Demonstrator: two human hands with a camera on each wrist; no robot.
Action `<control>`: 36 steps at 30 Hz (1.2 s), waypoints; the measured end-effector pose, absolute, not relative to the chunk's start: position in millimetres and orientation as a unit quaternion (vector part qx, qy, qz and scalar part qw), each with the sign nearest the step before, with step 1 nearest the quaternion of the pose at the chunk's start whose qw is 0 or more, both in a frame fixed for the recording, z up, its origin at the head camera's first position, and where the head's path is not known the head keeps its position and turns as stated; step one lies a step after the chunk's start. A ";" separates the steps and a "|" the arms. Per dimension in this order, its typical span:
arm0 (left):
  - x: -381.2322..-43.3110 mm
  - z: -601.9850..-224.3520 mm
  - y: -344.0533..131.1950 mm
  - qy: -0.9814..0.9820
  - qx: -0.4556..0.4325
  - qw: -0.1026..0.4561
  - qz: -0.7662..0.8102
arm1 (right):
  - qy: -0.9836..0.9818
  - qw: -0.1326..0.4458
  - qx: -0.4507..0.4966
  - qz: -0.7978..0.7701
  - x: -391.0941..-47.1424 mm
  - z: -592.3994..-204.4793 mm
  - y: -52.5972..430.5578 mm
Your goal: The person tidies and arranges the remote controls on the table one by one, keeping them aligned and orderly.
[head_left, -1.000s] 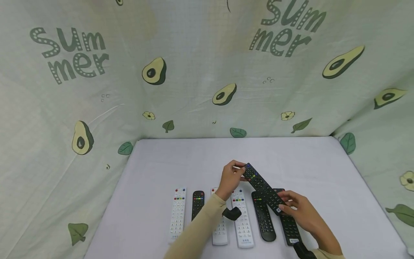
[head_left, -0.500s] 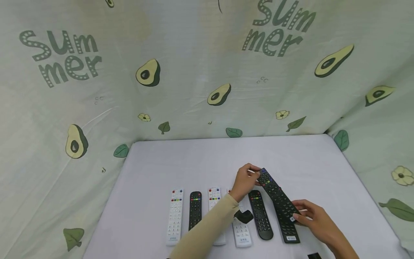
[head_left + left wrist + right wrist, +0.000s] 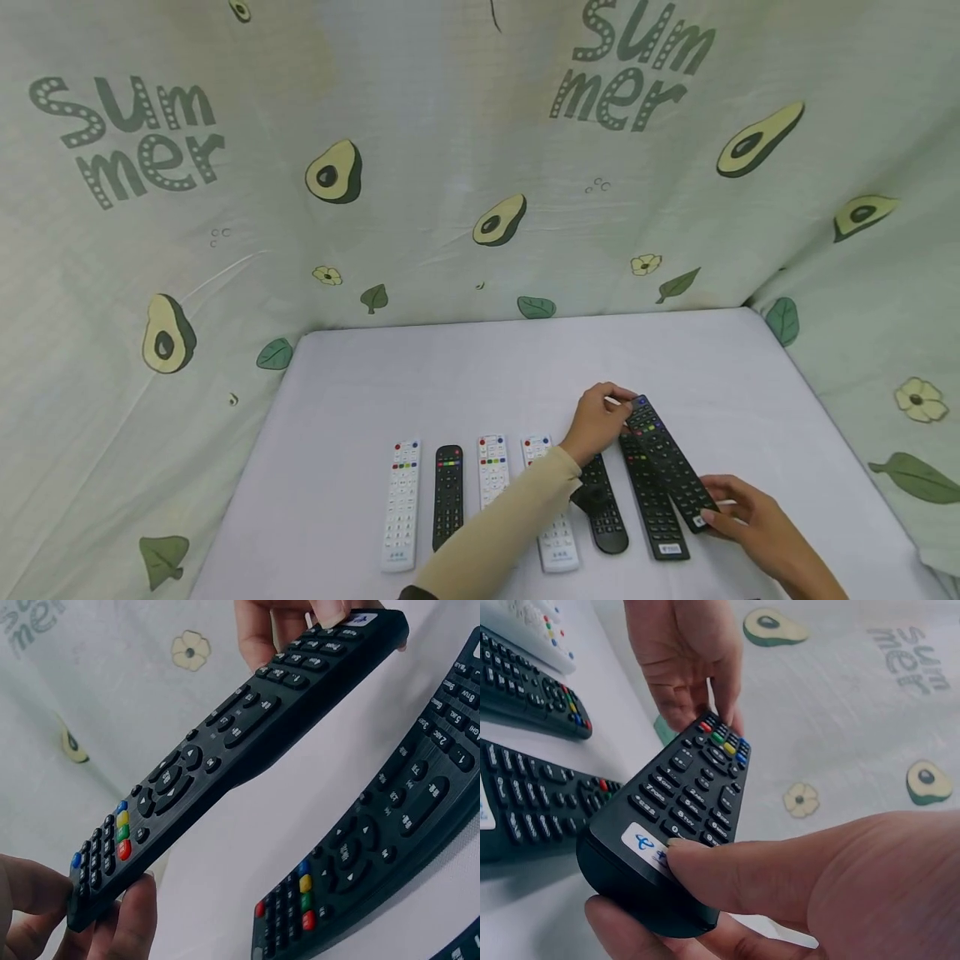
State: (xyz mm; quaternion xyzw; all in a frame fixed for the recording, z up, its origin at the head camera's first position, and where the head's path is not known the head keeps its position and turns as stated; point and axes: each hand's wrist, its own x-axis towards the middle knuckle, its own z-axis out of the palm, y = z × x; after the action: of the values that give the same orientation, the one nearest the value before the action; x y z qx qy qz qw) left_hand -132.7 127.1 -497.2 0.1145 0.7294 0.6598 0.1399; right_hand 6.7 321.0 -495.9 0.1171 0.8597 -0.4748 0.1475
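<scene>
A black remote control [image 3: 671, 458] with coloured buttons is held at both ends, tilted above the table. My left hand [image 3: 600, 421] pinches its far end, the one with the blue button. At the near end, my right hand [image 3: 750, 521] grips it, thumb on top beside the white label, as the right wrist view shows of the held remote [image 3: 682, 802]. Just left of it a second black remote [image 3: 651, 496] lies on the table, partly overlapped in the head view. A rounded black remote [image 3: 611, 521] lies further left, partly covered by my left wrist.
Left of these, white remotes [image 3: 401, 508] and another black remote [image 3: 448, 492] lie in a row on the white table [image 3: 337, 400]. My left sleeve [image 3: 498, 533] crosses over part of the row. A printed cloth [image 3: 420, 167] hangs behind and at the sides.
Both hands have carried the held remote to the right, from over the second black remote to its right side, and it now stands more upright in the head view.
</scene>
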 end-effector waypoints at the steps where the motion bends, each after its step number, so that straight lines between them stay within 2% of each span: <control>1: -132.1 -498.3 129.7 0.730 0.113 0.144 0.659 | 0.857 0.148 0.116 -0.480 8.1 -497.1 322.6; 8: -129.0 -501.7 141.7 0.738 0.121 0.180 0.639 | 0.851 0.174 0.131 -0.478 12.8 -502.4 335.2; 20: -127.8 -504.2 156.9 0.764 0.155 0.205 0.591 | 0.853 0.202 0.149 -0.457 16.2 -508.9 343.7; 31: -119.0 -505.3 163.9 0.816 0.266 0.158 0.488 | 0.855 0.237 0.151 -0.436 16.1 -519.2 348.0; 36: -117.4 -504.2 165.9 0.827 0.264 0.170 0.466 | 0.862 0.242 0.146 -0.420 15.7 -522.0 349.7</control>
State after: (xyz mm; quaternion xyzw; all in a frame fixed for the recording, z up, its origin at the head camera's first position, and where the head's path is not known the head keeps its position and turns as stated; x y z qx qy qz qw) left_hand -117.4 165.9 -504.2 0.2637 0.8273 0.4659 0.1703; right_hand 15.7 349.7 -522.0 0.1461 0.8623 -0.4203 0.2416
